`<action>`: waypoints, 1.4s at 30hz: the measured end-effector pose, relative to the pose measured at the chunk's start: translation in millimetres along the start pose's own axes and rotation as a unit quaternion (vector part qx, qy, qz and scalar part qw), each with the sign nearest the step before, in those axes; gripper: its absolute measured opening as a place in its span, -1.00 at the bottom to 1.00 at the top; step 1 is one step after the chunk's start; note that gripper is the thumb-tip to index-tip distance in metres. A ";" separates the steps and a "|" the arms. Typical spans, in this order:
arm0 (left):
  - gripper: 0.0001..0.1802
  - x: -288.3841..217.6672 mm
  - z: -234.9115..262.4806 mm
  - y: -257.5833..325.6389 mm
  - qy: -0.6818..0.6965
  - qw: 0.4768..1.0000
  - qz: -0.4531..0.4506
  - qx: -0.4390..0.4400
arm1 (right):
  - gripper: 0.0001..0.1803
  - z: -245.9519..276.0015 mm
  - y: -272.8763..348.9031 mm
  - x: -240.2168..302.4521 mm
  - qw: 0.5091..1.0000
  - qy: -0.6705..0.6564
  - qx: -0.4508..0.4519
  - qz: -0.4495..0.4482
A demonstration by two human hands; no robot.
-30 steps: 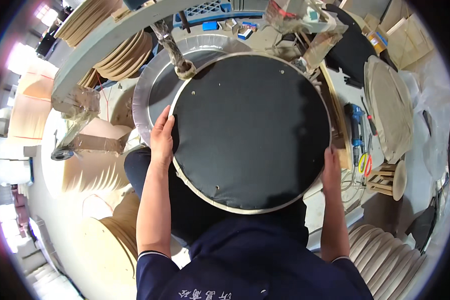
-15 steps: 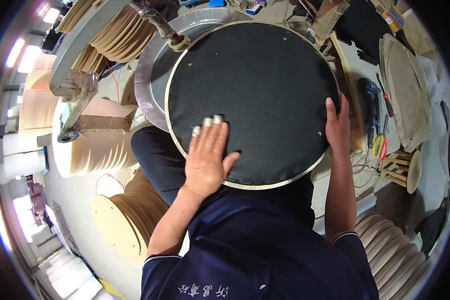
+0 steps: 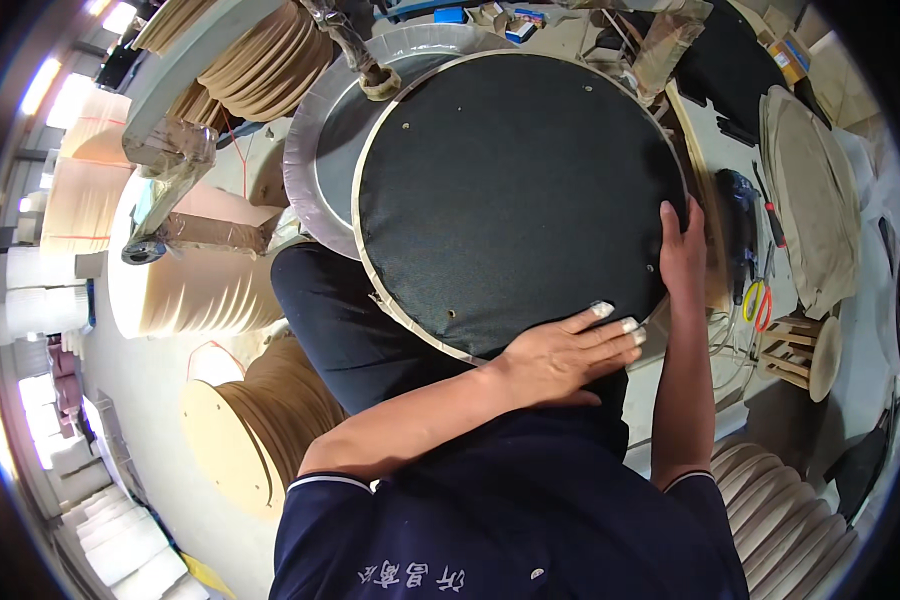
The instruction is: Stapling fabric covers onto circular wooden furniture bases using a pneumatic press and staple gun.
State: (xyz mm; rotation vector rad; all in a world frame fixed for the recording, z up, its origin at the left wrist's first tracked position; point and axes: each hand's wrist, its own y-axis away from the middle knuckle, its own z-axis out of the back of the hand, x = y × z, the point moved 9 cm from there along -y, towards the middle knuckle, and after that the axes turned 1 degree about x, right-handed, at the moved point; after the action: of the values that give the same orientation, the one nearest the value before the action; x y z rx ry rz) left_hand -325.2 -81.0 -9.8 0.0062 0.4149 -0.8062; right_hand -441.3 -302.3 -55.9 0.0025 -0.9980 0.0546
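Note:
A round panel (image 3: 520, 200) covered in black fabric, with a pale rim and several small holes or fasteners on its face, lies over my lap. My right hand (image 3: 682, 250) grips its right edge, with the thumb on the black face and the fingers round the rim. Across the panel's near right edge lies my left hand (image 3: 565, 360), fingers stretched out over the fabric and thumb off the rim toward my body. White wraps cover several of its fingertips. The panel's far left side overlaps a large round ring (image 3: 305, 165) wrapped in plastic film.
Metal arms wrapped in film (image 3: 210, 235) reach in at left. Stacks of round boards (image 3: 260, 420) stand on the left floor. At right are yellow-and-red-handled scissors (image 3: 757, 303), a power tool (image 3: 738, 215), folded beige cloth (image 3: 810, 200) and a small wooden stool (image 3: 808, 355).
My left hand has slid from the panel's lower left face to its near right edge, uncovering a small hole. My right hand keeps its hold. The whole view has shifted slightly.

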 end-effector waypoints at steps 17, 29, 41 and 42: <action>-0.17 145.1 96.0 206.6 -0.124 0.865 0.463 -0.147 | -0.31 -0.2 3.7 6.7 0.999 -0.025 0.028 0.014; -0.31 221.5 79.3 271.6 0.229 0.684 0.553 -0.417 | -0.42 -1.4 12.0 7.4 0.993 -0.112 -0.004 0.048; -0.47 271.9 76.2 265.5 0.299 0.634 0.578 -0.418 | -0.47 -6.3 15.2 -25.1 0.978 -0.142 0.000 -0.150; -0.46 271.9 73.4 268.5 0.321 0.618 0.572 -0.432 | -0.45 -3.4 16.1 -20.7 0.979 -0.128 -0.007 -0.156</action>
State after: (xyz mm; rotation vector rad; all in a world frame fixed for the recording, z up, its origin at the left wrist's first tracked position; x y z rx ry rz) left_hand 57.0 -95.9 -81.4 -0.3255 1.2825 0.8001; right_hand -450.4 -287.0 -75.4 0.1569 -1.2446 -0.2462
